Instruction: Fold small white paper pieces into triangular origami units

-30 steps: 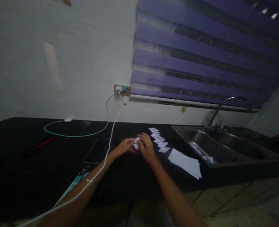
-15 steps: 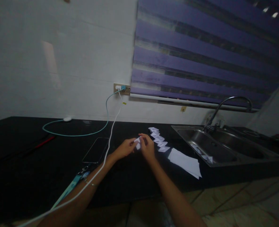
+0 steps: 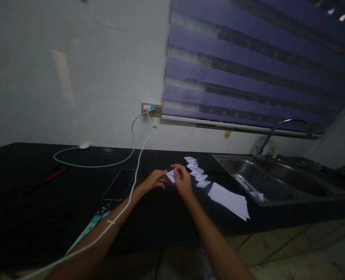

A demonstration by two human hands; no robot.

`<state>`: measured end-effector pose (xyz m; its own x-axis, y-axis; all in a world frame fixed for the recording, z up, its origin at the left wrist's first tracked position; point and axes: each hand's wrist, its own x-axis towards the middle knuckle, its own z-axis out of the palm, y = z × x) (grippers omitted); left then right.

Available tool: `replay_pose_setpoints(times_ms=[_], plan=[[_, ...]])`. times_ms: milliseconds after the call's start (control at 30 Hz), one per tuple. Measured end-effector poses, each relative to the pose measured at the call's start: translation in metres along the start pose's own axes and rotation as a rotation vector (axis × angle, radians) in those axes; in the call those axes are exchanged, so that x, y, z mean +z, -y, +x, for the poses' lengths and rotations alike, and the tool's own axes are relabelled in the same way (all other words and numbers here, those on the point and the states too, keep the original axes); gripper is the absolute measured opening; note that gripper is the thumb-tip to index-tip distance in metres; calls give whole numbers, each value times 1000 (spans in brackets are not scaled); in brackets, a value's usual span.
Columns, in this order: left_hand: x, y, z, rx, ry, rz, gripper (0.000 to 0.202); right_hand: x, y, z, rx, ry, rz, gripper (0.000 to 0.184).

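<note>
A small folded piece of white paper (image 3: 170, 176) is pinched in my right hand (image 3: 183, 181), between thumb and fingers, just above the dark counter. My left hand (image 3: 155, 180) is at the paper's left edge, its thumb and fingers spread apart. Whether a fingertip still touches the paper is hard to see. Right of my hands lies a row of several folded white paper pieces (image 3: 196, 171). Nearer to me is a stack of flat white paper sheets (image 3: 229, 200).
A phone (image 3: 120, 184) with a lanyard (image 3: 87, 229) lies left of my hands. A white cable (image 3: 134, 177) hangs across my left forearm from the wall socket (image 3: 156, 111). At right is a steel sink (image 3: 219, 158) with a faucet (image 3: 266, 140); a teal cable (image 3: 102, 166) curves behind.
My left thumb and fingers have spread and drawn off the paper slightly. The paper in my right hand is tilted differently, showing a more pointed shape.
</note>
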<state>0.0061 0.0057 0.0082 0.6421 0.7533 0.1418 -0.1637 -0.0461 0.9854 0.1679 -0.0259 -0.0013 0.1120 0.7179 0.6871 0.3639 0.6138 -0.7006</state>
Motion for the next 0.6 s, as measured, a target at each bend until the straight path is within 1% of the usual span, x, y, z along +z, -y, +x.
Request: replay_pose_setpoints(times_ms=[100, 233, 333, 467, 600], plan=[[-3, -6, -6, 25, 17, -25, 40, -2, 5, 1, -69, 9, -31, 17], [-3, -4, -3, 1, -12, -11, 40, -3, 8, 1, -88, -5, -51, 14], [1, -4, 1, 35, -18, 86, 46, -3, 6, 2, -82, -21, -52, 13], [5, -7, 1, 150, -16, 254, 50, -1, 3, 3, -75, -71, -81, 11], [4, 2, 4, 203, -33, 351, 52, 1, 1, 4, -64, -119, -97, 11]])
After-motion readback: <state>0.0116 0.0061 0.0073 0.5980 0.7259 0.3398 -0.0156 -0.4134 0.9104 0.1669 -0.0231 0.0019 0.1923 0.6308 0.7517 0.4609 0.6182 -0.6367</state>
